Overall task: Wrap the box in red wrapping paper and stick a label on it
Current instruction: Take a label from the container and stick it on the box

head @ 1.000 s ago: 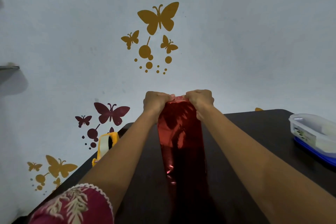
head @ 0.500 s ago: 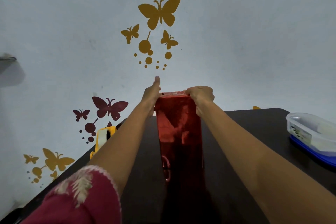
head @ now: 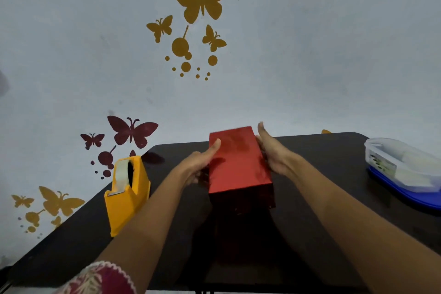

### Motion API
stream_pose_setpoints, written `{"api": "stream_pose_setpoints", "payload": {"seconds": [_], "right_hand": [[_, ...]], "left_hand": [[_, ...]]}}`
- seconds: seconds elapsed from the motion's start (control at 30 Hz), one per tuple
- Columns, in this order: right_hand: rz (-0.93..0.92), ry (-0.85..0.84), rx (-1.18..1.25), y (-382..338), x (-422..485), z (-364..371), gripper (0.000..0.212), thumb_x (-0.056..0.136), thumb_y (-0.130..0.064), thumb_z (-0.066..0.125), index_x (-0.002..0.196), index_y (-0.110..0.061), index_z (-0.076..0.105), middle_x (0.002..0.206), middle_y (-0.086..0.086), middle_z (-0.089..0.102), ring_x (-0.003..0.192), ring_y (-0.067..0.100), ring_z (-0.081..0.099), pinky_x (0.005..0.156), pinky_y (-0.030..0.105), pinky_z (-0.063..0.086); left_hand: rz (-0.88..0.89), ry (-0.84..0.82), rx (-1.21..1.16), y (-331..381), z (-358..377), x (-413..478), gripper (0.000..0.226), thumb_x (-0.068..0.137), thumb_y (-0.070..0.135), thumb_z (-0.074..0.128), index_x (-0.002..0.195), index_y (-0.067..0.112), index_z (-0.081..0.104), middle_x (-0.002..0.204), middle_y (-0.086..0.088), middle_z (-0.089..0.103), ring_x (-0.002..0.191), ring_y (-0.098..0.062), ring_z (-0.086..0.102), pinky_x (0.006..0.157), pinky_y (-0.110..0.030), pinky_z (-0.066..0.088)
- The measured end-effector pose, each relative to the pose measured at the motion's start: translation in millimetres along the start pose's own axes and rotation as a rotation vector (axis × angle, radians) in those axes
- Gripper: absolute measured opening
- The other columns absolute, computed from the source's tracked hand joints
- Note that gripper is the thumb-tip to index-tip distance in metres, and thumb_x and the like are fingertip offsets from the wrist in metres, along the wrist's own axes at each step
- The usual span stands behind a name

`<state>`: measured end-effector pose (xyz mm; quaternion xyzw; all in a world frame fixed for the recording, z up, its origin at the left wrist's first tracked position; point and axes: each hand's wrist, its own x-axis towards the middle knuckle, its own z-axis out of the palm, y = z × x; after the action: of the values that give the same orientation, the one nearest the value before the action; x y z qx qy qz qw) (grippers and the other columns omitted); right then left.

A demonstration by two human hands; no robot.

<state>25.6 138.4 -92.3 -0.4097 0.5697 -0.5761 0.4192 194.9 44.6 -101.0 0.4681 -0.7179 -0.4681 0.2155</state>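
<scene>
Seemingly wrapping is nearly done: the box (head: 238, 162), red wherever visible, is mid-table between both hands. The left hand (head: 198, 164) grips its left side, thumb on top; the right hand (head: 274, 153) presses its right side, fingers straight. Next likely the label, still unseen.

The light is soft and even, but a bit dim. The shiny red paper-wrapped box (head: 238, 164) glows dully on top. The dark desk (head: 322, 174) looks almost black. The edges bend and blur.

Glossy red wrapping paper (head: 238, 164), matt dark table (head: 334, 150), yellow plastic tape dispenser (head: 128, 207)
</scene>
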Motion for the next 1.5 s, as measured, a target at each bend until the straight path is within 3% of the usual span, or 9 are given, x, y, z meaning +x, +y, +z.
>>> {"api": "stream_pose_setpoints", "payload": {"seconds": [0.1,0.2,0.3,0.5,0.77,0.87,1.0,1.23,1.5], "right_hand": [[0.093,0.090,-0.050,34.6,4.9,-7.2,0.083,0.083,-0.075,0.015,0.146,-0.022,0.028,0.149,-0.003,0.029,0.140,0.020,0.024,0.115,0.042,0.014],[0.116,0.096,-0.015,61.4,6.9,-3.0,0.103,0.057,-0.092,0.025,0.132,-0.024,0.042,0.136,0.002,0.046,0.125,0.022,0.043,0.111,0.044,0.030],[0.089,0.143,0.081,77.6,12.7,1.8,0.103,0.067,-0.088,0.030,0.149,-0.027,0.019,0.153,0.005,0.029,0.136,0.026,0.035,0.112,0.047,0.030],[0.057,0.174,0.099,73.1,24.0,-4.1,0.085,0.082,-0.077,0.025,0.148,-0.024,0.024,0.151,0.006,0.032,0.136,0.027,0.036,0.112,0.047,0.031],[0.033,0.151,0.098,75.9,30.2,-5.4,0.073,0.091,-0.066,0.027,0.149,-0.022,0.021,0.147,0.006,0.038,0.131,0.024,0.043,0.109,0.040,0.036],[0.036,0.129,0.067,66.4,19.0,-1.7,0.086,0.083,-0.076,0.022,0.150,-0.023,0.015,0.154,0.011,0.022,0.141,0.024,0.025,0.116,0.045,0.022],[-0.144,0.299,0.033,26.0,-12.1,-39.6,0.057,0.099,-0.045,0.031,0.147,-0.015,0.024,0.150,0.003,0.030,0.139,0.016,0.027,0.107,0.029,0.025],[-0.441,0.823,-0.237,-6.9,-80.8,-184.4,0.026,0.093,-0.017,0.054,0.117,-0.009,0.062,0.112,0.002,0.064,0.099,0.009,0.056,0.073,0.008,0.042],[-0.040,0.898,-0.137,36.1,-91.9,-287.9,0.027,0.094,-0.021,0.050,0.113,-0.003,0.059,0.122,0.012,0.059,0.106,0.026,0.055,0.089,0.034,0.043]], "left_hand": [[-0.016,-0.094,-0.080,-4.6,17.5,4.9,0.086,0.086,0.073,0.024,0.128,0.004,0.053,0.127,-0.015,0.059,0.119,-0.034,0.053,0.100,-0.039,0.041],[-0.065,-0.123,-0.217,-16.6,31.6,9.6,0.087,0.087,0.073,0.013,0.111,0.008,0.065,0.102,-0.009,0.068,0.085,-0.021,0.067,0.070,-0.029,0.053],[-0.082,-0.047,-0.224,-19.8,40.3,13.4,0.080,0.089,0.070,0.012,0.107,0.015,0.068,0.083,-0.002,0.072,0.066,-0.015,0.068,0.053,-0.022,0.050],[-0.036,-0.007,-0.237,-21.5,44.1,29.0,0.098,0.071,0.088,0.015,0.126,0.020,0.059,0.128,-0.009,0.060,0.121,-0.029,0.054,0.107,-0.048,0.037],[-0.037,-0.023,-0.260,-16.3,50.1,25.7,0.081,0.086,0.075,0.017,0.120,0.016,0.061,0.113,-0.008,0.067,0.096,-0.023,0.066,0.089,-0.037,0.051],[0.003,0.114,-0.174,-5.7,46.1,18.5,0.081,0.090,0.070,0.018,0.136,0.011,0.047,0.136,-0.013,0.052,0.123,-0.029,0.050,0.106,-0.041,0.037],[0.357,0.488,0.055,38.2,41.5,11.1,0.043,0.100,0.042,0.032,0.080,0.012,0.055,0.074,-0.007,0.052,0.087,-0.024,0.048,0.076,-0.032,0.034],[0.605,-0.116,0.110,131.5,149.1,0.9,0.014,0.088,0.025,0.064,0.095,0.014,0.070,0.095,0.004,0.066,0.092,-0.009,0.059,0.073,-0.021,0.043],[0.796,-0.294,0.639,192.6,332.9,33.1,0.021,0.079,0.009,0.068,0.100,0.012,0.072,0.105,-0.006,0.070,0.099,-0.020,0.064,0.081,-0.026,0.049]]}}
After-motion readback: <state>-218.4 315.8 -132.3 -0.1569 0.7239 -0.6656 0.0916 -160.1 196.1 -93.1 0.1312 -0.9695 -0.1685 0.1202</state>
